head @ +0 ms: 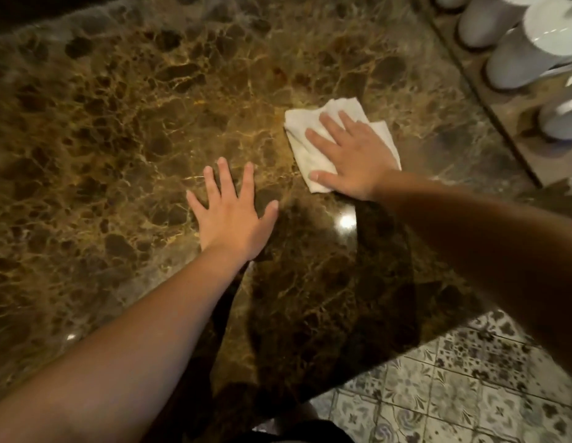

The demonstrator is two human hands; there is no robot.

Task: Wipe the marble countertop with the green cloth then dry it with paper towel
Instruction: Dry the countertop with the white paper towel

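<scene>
A brown, gold-veined marble countertop (pixel 125 129) fills most of the view. A folded white paper towel (pixel 305 151) lies on it right of centre. My right hand (pixel 348 155) presses flat on the towel with fingers spread, covering its right half. My left hand (pixel 232 212) rests flat on the bare marble to the left of the towel, fingers apart, holding nothing. No green cloth is in view.
Several white cylindrical containers (pixel 514 62) stand on a raised ledge at the back right. The counter's front edge runs diagonally at lower right, with patterned floor tiles (pixel 470 378) beyond it. A dark edge borders the counter at the top left.
</scene>
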